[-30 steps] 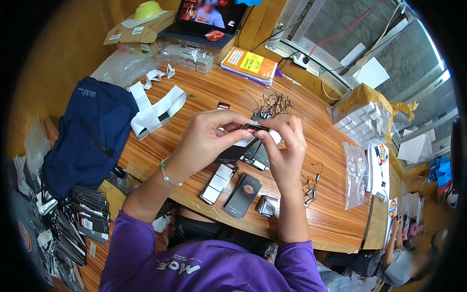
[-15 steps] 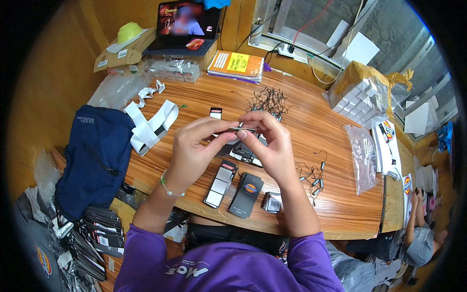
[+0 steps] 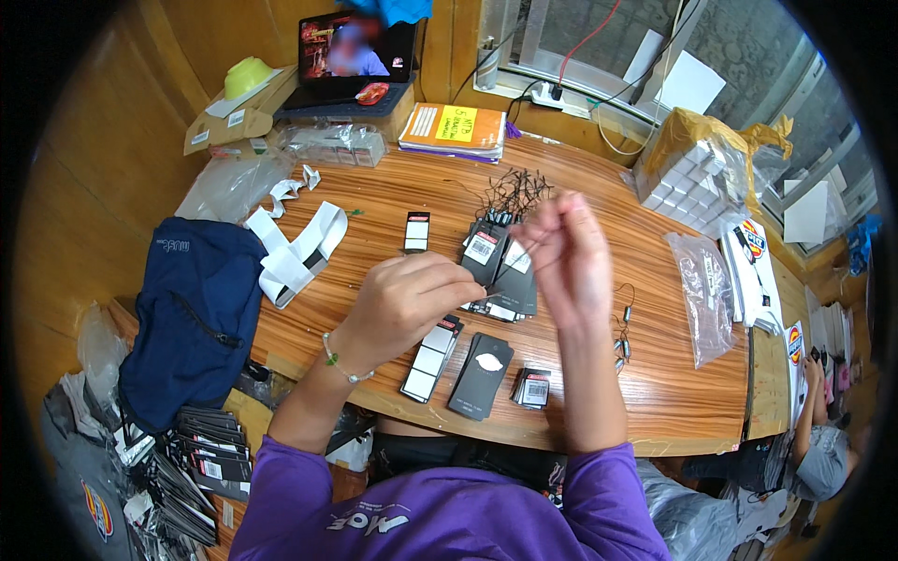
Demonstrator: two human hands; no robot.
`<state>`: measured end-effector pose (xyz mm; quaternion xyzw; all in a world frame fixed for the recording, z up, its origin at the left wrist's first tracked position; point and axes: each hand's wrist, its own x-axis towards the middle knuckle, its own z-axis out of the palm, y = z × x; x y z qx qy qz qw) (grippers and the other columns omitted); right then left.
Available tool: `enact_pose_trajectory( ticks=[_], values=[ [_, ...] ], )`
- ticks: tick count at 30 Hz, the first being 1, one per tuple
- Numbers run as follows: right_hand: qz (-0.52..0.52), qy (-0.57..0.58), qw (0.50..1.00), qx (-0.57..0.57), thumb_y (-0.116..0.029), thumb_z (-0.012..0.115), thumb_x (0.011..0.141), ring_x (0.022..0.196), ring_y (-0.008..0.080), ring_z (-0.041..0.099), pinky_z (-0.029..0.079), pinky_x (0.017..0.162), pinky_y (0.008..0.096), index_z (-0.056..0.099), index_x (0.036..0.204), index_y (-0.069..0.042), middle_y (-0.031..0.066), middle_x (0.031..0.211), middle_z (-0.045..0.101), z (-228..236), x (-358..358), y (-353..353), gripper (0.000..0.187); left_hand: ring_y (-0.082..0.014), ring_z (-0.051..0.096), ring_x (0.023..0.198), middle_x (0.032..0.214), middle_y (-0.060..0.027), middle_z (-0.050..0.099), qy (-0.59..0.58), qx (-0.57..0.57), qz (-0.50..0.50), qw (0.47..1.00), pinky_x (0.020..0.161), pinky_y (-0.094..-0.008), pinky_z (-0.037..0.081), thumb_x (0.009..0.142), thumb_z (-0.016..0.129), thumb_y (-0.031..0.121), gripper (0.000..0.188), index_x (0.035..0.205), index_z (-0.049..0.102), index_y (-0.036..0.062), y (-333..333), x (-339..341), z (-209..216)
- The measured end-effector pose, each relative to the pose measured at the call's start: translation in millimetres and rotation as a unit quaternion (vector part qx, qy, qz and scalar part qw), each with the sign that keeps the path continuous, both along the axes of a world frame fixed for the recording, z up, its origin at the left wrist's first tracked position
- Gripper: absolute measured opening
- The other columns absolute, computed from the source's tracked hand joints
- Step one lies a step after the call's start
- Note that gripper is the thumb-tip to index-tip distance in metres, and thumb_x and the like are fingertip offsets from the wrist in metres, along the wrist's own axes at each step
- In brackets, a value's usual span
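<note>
My left hand [image 3: 412,297] is closed, thumb and fingers pinching a thin hang tag [image 3: 493,295] seen nearly edge-on. Up and to the right, my right hand [image 3: 572,252] is raised with its fingertips pinched together. A fine dark cord [image 3: 520,263] seems to run between the two hands, though it is blurred. Beneath them lies a pile of black tags with barcode stickers [image 3: 482,247]. Nearer me are a stack of black-and-white label cards [image 3: 429,363], a stack of dark grey tags [image 3: 481,379] and a small stack of barcode tags [image 3: 533,389].
Tangled black cords [image 3: 517,190] lie beyond the tags, and loose cords [image 3: 625,329] sit right. One label card [image 3: 417,231] lies apart. A blue bag [image 3: 192,318] and white strip [image 3: 295,252] are left; a box of small white cartons [image 3: 687,182] stands far right. A person [image 3: 823,458] sits at right.
My hands were together over a thin card. Now the right hand has lifted away up and right, and the left has dropped slightly, uncovering the tag pile.
</note>
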<state>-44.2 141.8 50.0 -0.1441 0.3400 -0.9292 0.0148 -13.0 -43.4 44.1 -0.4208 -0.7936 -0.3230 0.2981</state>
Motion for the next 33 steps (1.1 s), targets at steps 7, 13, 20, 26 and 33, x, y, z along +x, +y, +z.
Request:
enact_pose_trajectory(
  ticks=[7,13,20,26,33],
  values=[
    [0.072,0.025,0.997,0.019,-0.020,0.044,0.094,0.056,0.0068,0.033,0.033,0.054,0.0211,0.047,0.087,-0.007,-0.0026,0.062,0.035,13,11,9,0.015,-0.0229,0.059,0.086,0.089,-0.0101,0.061,-0.229,-0.005,-0.032,0.973,0.074,-0.0288,0.047,0.076,0.063,0.009,0.020,0.095,0.061,0.0025,1,-24,-19],
    [-0.013,0.051,0.998,0.045,-0.014,0.049,0.091,0.062,0.0063,0.039,0.036,0.059,0.0204,0.049,0.101,-0.003,-0.0006,0.070,0.045,30,18,24,0.015,-0.0251,0.054,0.096,0.107,-0.0132,0.054,-0.403,0.082,0.122,0.903,0.085,-0.0313,0.043,0.080,0.063,0.022,0.043,0.115,0.052,0.0016,-29,-84,-95],
    [-0.030,0.100,0.993,0.045,-0.005,0.053,0.087,0.074,0.0087,0.052,0.041,0.065,0.0206,0.049,0.106,-0.001,0.0054,0.083,0.057,36,24,43,0.020,-0.0319,0.048,0.103,0.107,-0.0164,0.052,-0.336,-0.126,0.297,0.885,0.090,-0.0368,0.039,0.068,0.074,0.019,0.046,0.107,0.057,0.0016,-45,-108,-124],
    [-0.065,0.099,0.989,0.092,-0.005,0.053,0.087,0.073,0.0086,0.052,0.042,0.066,0.0210,0.054,0.097,0.001,0.0048,0.079,0.056,44,30,44,0.012,-0.0286,0.052,0.095,0.099,-0.0155,0.053,-0.455,-0.060,0.243,0.854,0.085,-0.0345,0.042,0.065,0.069,0.001,0.029,0.093,0.062,0.0036,-47,-109,-119],
    [-0.043,0.097,0.988,0.110,-0.004,0.047,0.087,0.062,0.0051,0.039,0.033,0.057,0.0192,0.056,0.093,0.001,-0.0006,0.071,0.048,35,20,43,0.012,-0.0274,0.053,0.092,0.098,-0.0130,0.054,-0.350,-0.148,0.285,0.880,0.084,-0.0337,0.042,0.063,0.072,0.002,0.034,0.094,0.060,0.0041,-53,-106,-114]
  ],
)
